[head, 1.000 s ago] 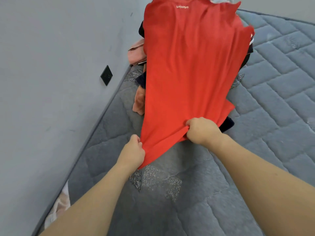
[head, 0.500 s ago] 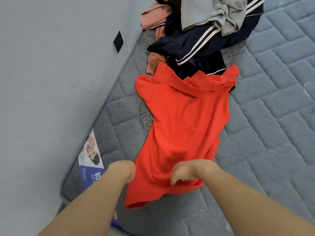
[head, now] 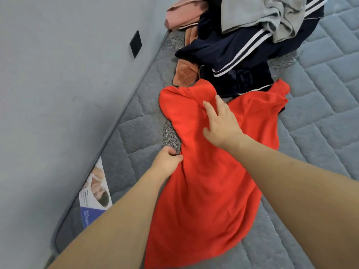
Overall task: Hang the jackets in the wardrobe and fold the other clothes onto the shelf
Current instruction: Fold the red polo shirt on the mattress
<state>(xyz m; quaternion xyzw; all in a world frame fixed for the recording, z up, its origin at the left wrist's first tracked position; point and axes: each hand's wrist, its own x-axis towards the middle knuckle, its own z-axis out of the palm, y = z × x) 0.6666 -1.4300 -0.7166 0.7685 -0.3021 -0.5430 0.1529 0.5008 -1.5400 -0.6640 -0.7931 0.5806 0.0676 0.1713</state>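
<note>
A red T-shirt [head: 209,181] lies lengthwise on the grey quilted mattress [head: 318,133], its far end bunched against a pile of clothes. My right hand [head: 221,121] rests flat on the shirt's upper part with fingers spread. At the shirt's left edge, my left hand [head: 168,159] pinches the fabric. The pile holds a navy jacket with white stripes [head: 239,47], a grey garment [head: 262,12] on top, a pink garment [head: 182,12] and an orange-brown one [head: 184,72].
A grey wall [head: 58,94] with a black switch plate [head: 135,43] runs along the mattress's left side. A printed label [head: 95,195] sits at the mattress's near-left corner. Bare mattress spreads to the right of the shirt.
The shirt, held up stretched a second ago, now lies on the mattress. My right hand let go of the hem and moved up onto the shirt; my left hand shifted to its left edge.
</note>
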